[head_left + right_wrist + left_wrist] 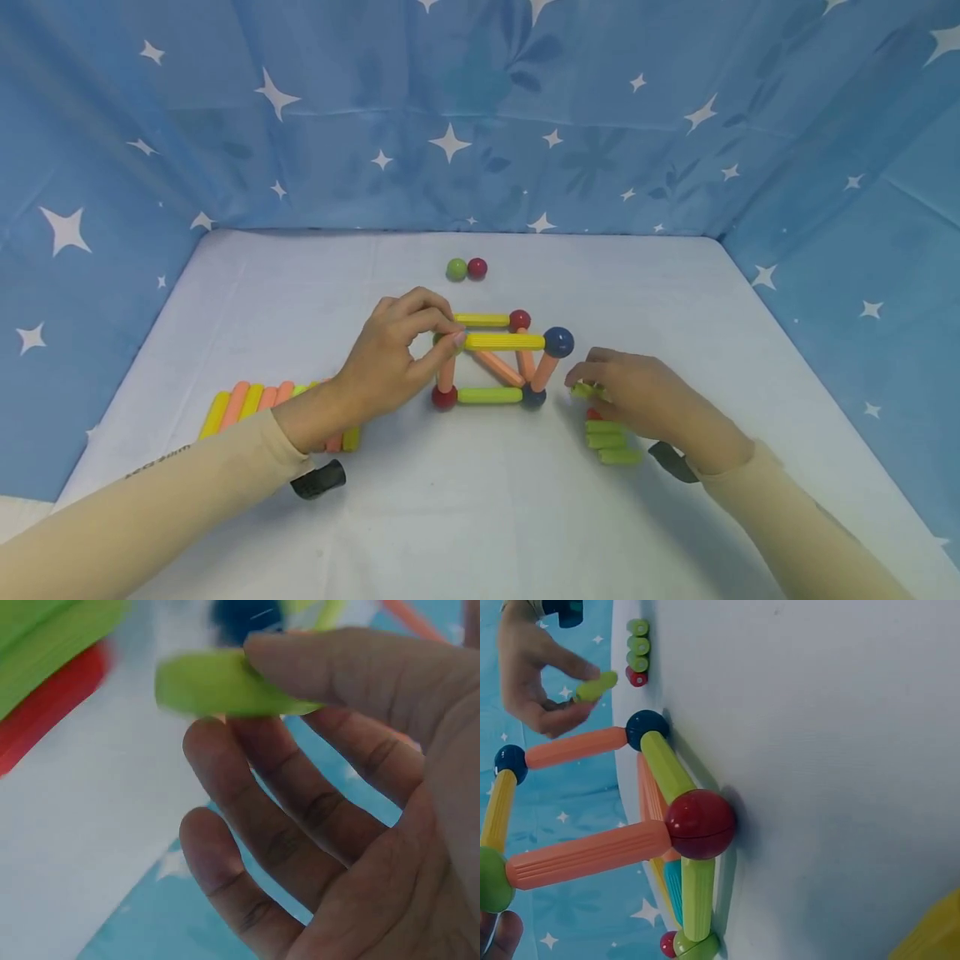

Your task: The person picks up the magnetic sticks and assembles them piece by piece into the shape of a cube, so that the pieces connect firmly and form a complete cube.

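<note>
My left hand (397,354) holds the upper left corner of a frame of rods and balls. In the left wrist view its fingertips (506,934) touch a green ball (493,879) there. From that corner a yellow rod (505,342) runs to a blue ball (558,342); orange rods (592,853) drop to a red ball (701,823) and a dark blue ball (533,395), joined below by a green rod (489,396). Right of the frame, my right hand (645,392) pinches a short light-green rod (210,684) between thumb and fingers, above the table and apart from the frame.
Short green rods (618,456) and a red one (56,705) lie in a row beneath my right hand. Several yellow and orange rods (234,406) lie side by side at left, partly behind the left forearm. A loose green ball (457,268) and red ball (477,267) sit behind the frame.
</note>
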`<state>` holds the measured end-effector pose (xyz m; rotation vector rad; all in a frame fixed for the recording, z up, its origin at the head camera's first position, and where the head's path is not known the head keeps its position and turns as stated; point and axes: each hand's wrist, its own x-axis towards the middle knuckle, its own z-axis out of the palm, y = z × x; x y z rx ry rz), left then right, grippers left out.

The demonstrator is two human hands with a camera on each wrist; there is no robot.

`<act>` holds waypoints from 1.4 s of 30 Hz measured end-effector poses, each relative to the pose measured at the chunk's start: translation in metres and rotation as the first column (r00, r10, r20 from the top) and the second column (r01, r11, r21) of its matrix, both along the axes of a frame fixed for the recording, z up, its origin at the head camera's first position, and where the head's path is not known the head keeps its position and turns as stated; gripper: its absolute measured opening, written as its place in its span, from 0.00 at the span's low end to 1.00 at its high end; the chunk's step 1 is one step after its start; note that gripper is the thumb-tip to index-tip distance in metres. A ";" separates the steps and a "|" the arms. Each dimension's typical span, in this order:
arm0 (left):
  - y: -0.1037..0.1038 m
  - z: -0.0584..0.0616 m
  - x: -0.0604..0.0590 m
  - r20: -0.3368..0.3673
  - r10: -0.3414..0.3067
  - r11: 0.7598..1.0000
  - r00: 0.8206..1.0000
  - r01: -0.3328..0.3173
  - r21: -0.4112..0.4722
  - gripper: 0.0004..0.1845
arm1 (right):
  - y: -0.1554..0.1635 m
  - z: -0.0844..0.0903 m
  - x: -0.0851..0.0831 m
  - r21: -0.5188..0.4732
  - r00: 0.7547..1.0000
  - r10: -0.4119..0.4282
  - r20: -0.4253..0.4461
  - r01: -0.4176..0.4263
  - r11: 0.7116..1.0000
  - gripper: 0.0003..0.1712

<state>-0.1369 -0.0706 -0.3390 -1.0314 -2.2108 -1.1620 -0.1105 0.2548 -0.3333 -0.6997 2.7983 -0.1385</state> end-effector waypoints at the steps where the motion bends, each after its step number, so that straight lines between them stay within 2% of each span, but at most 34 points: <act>1: 0.000 0.001 0.000 0.010 -0.001 1.000 1.000 0.001 0.002 0.06 | -0.005 0.005 0.004 -0.005 1.000 -0.003 0.011 0.003 1.000 0.20; 4: -0.002 0.003 -0.002 0.049 -0.005 1.000 0.999 0.005 0.003 0.07 | -0.024 0.017 0.017 -0.048 0.999 0.030 0.046 -0.028 0.998 0.17; 6: -0.002 0.004 -0.003 0.079 -0.012 1.000 0.997 0.012 0.004 0.07 | -0.036 0.020 0.024 -0.087 0.996 0.079 0.035 -0.076 0.993 0.17; 10: -0.002 0.005 -0.005 0.115 -0.025 1.000 0.993 0.024 0.007 0.08 | -0.059 0.015 0.031 -0.161 0.970 0.218 -0.107 -0.233 0.959 0.18; 13: -0.002 0.006 -0.005 0.122 -0.033 0.999 0.992 0.031 0.011 0.08 | -0.077 0.007 0.029 -0.177 0.936 0.246 -0.250 -0.294 0.939 0.17; 17: -0.002 0.007 -0.005 0.126 -0.044 0.999 0.991 0.041 0.021 0.07 | -0.098 -0.006 0.022 -0.127 0.896 0.228 -0.380 -0.295 0.947 0.17; 23: -0.002 0.009 -0.004 0.117 -0.043 0.999 0.992 0.041 0.021 0.07 | -0.114 -0.019 0.013 0.033 0.838 0.259 -0.480 -0.278 0.960 0.18; 29: -0.002 0.008 -0.004 0.104 -0.028 1.000 0.994 0.028 0.003 0.07 | -0.116 -0.020 0.009 0.075 0.841 0.234 -0.488 -0.227 0.971 0.22; 33: -0.001 0.008 -0.003 0.103 -0.023 1.000 0.994 0.023 -0.003 0.07 | -0.115 -0.020 0.009 0.087 0.836 0.243 -0.492 -0.230 0.969 0.22; 35: -0.001 0.008 -0.003 0.103 -0.024 1.000 0.994 0.025 -0.007 0.07 | -0.114 -0.019 0.011 0.107 0.826 0.254 -0.504 -0.232 0.967 0.20; 39: -0.003 0.010 -0.004 0.112 -0.047 0.999 0.993 0.049 -0.013 0.05 | -0.113 -0.011 0.023 0.175 0.788 0.288 -0.544 -0.230 0.957 0.17; 42: -0.006 0.013 -0.006 0.123 -0.053 0.998 0.991 0.056 -0.025 0.04 | -0.115 -0.005 0.035 0.191 0.760 0.331 -0.559 -0.271 0.944 0.16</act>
